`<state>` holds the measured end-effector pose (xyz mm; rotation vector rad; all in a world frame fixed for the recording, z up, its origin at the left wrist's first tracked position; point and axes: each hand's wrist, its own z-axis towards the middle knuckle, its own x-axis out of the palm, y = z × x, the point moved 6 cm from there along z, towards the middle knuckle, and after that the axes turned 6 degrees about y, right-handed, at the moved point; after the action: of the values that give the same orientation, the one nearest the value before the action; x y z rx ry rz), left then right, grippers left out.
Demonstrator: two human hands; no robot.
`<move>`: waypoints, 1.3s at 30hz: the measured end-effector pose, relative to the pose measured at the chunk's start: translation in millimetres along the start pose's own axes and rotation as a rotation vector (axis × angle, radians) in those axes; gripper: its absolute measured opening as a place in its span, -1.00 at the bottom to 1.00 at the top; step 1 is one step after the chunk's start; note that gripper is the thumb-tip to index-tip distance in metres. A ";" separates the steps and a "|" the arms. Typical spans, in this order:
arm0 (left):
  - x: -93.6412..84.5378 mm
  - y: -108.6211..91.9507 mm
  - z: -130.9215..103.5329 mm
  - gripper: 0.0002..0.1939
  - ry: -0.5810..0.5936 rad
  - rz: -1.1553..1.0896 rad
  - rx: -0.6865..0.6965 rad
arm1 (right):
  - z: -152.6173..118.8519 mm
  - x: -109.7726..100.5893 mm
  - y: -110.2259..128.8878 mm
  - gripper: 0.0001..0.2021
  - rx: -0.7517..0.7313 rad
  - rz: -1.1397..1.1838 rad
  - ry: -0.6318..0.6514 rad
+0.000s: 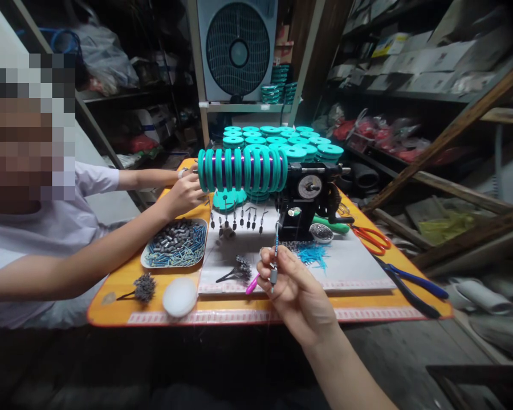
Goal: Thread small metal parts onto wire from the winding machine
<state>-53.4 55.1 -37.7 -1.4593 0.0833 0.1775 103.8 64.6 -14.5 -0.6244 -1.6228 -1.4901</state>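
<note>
My right hand [297, 290] is raised in front of the table, palm partly toward me. Its thumb and fingers pinch a thin blue-and-white striped strand with a grey cylindrical weight [273, 277]. The strand stands nearly upright, and the weight hangs just below the fingertips. A pink pen-like stick [252, 285] lies close behind my fingers on the white board [350, 270]. Past my hand are a heap of light-blue strips [315, 254] and a small dish of dark bits [321, 232]. My left hand is out of view.
A black winding machine [299, 219] carries turquoise rings [243, 171]; a co-worker's hand [188, 193] is at their left end. Beside are a tray of grey weights [177, 242], a white round lid [179, 296], orange scissors [374, 239], blue-handled pliers [414, 282] and several turquoise spools [329, 151].
</note>
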 end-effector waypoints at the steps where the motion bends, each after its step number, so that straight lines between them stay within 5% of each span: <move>1: 0.0 1.8 -2.9 -0.57 -0.005 0.017 0.005 | 0.6 1.3 0.3 -0.83 0.002 0.004 0.009; 10: -3.4 0.6 13.8 -0.66 -0.017 0.141 0.036 | -2.9 6.4 -3.8 -0.84 -0.007 0.046 0.050; 18: -17.1 -42.7 102.6 -0.70 0.014 0.205 0.105 | -7.2 5.5 -3.8 -0.88 0.020 0.041 0.031; 22: -32.4 -62.5 145.8 -0.78 0.070 0.234 0.156 | 3.8 9.8 4.9 -0.69 0.030 0.005 0.020; 31: -49.8 -68.1 191.2 -0.68 0.252 0.208 0.215 | 19.2 11.3 12.8 -0.81 -0.034 0.015 0.013; 35: -36.2 -65.5 167.8 -0.89 0.286 0.106 0.124 | 15.2 13.4 11.7 -0.80 -0.038 0.006 0.025; 38: -20.5 -53.5 101.3 -0.63 0.328 -0.007 0.047 | 13.4 13.2 10.6 -0.78 -0.036 -0.012 0.021; 39: -14.9 -47.0 72.2 -0.74 0.348 -0.042 0.018 | 13.3 12.2 9.9 -0.79 -0.036 -0.024 0.017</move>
<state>-63.8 121.0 18.8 -1.4605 0.3359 -0.1128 102.1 77.2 1.7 -0.6127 -1.5987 -1.5413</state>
